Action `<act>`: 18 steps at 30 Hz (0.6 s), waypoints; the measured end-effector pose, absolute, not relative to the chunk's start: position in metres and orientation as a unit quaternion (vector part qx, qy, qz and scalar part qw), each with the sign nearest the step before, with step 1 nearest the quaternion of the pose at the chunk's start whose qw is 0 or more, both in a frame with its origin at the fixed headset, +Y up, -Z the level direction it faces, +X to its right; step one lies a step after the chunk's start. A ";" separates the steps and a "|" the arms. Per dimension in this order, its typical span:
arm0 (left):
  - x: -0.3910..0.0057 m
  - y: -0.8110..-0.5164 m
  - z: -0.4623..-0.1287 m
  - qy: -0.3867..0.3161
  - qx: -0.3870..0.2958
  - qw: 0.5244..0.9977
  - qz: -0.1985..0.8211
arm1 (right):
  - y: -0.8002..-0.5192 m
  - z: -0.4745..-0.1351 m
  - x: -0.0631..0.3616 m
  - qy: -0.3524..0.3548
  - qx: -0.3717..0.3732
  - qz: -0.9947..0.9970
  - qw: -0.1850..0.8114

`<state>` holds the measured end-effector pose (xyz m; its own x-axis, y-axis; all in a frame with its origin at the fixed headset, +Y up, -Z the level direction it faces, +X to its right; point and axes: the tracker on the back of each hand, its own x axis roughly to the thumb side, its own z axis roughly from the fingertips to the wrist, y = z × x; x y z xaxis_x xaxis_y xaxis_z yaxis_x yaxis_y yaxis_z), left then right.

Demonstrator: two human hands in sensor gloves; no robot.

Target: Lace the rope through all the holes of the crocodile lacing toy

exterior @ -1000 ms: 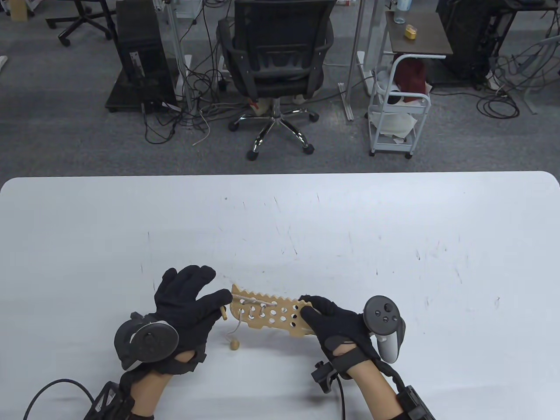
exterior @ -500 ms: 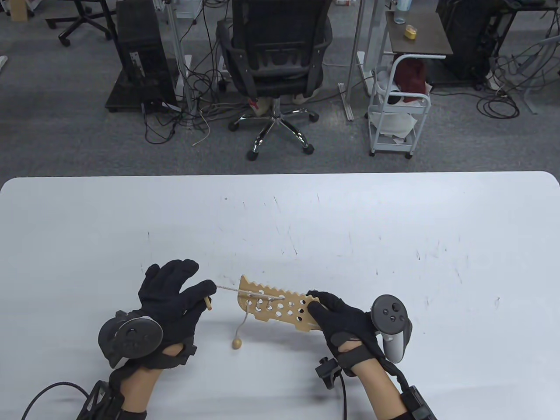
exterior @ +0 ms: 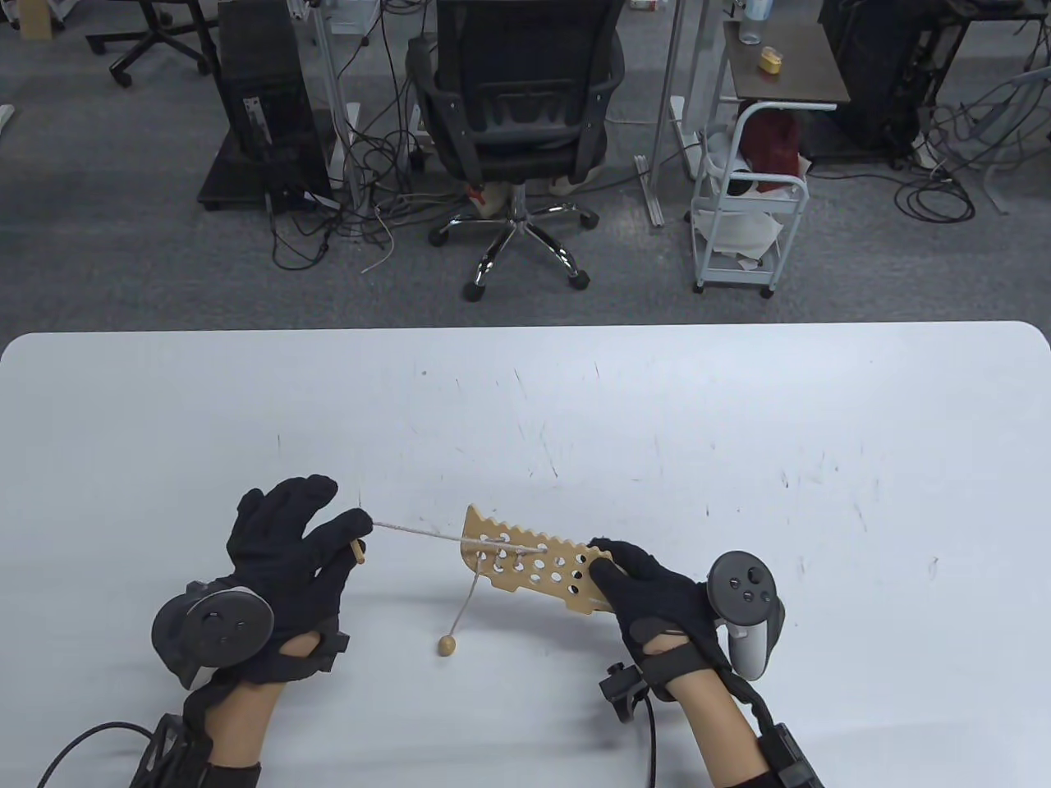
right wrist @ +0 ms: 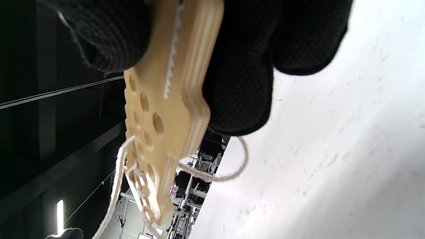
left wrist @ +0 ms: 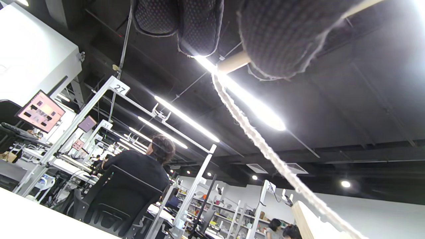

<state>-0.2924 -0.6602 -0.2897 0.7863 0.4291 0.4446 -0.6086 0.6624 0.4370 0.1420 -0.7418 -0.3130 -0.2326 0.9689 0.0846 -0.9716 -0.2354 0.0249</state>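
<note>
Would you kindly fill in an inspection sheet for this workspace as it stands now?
Surface: white table, scuffed.
Job's things: wooden crocodile toy held above the table; rope taut through its holes; wooden bead on the table.
Clutter: nothing seen.
Hands: left hand pinches the rope's wooden needle; right hand grips the toy's end.
Cables: glove cables on the table.
Surroundings: office chair, white cart, floor wiring.
</note>
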 end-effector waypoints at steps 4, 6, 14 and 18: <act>-0.301 -0.658 -0.290 -0.143 0.300 0.897 0.293 | -0.743 -0.314 0.144 -0.015 0.035 0.784 0.620; -0.305 -0.657 -0.290 -0.135 0.305 0.895 0.297 | -0.744 -0.314 0.146 -0.016 0.031 0.784 0.620; -0.324 -0.655 -0.290 -0.107 0.323 0.886 0.316 | -0.747 -0.317 0.152 -0.020 0.017 0.782 0.622; -0.333 -0.652 -0.289 -0.093 0.335 0.880 0.325 | -0.747 -0.318 0.155 -0.021 0.011 0.782 0.623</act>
